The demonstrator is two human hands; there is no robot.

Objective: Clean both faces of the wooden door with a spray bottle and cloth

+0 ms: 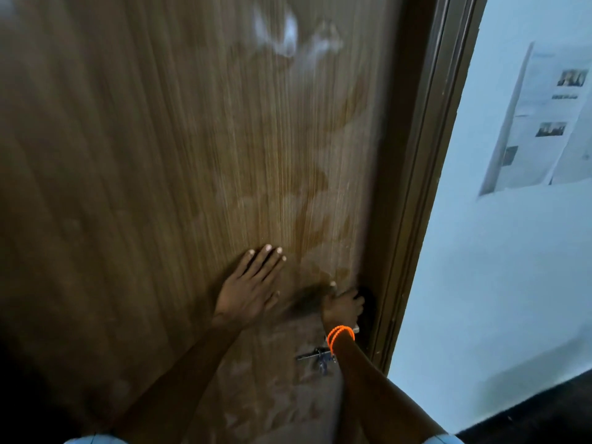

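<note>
The wooden door (192, 155) fills most of the view, with pale wet streaks and smears down its right half. My left hand (253, 283) rests flat on the door face, fingers straight and pointing up. My right hand (342, 307), with orange bands on the wrist, curls round a dark, blurred thing at the door's right edge, which looks like the door handle (356, 330). A bunch of keys (317, 358) hangs from the lock just below it. No spray bottle or cloth can be made out.
The dark brown door frame (416, 187) runs along the door's right edge. Beyond it is a pale blue wall (496, 283) with newspaper sheets (544, 123) stuck on it. A dark floor (544, 411) shows at the lower right.
</note>
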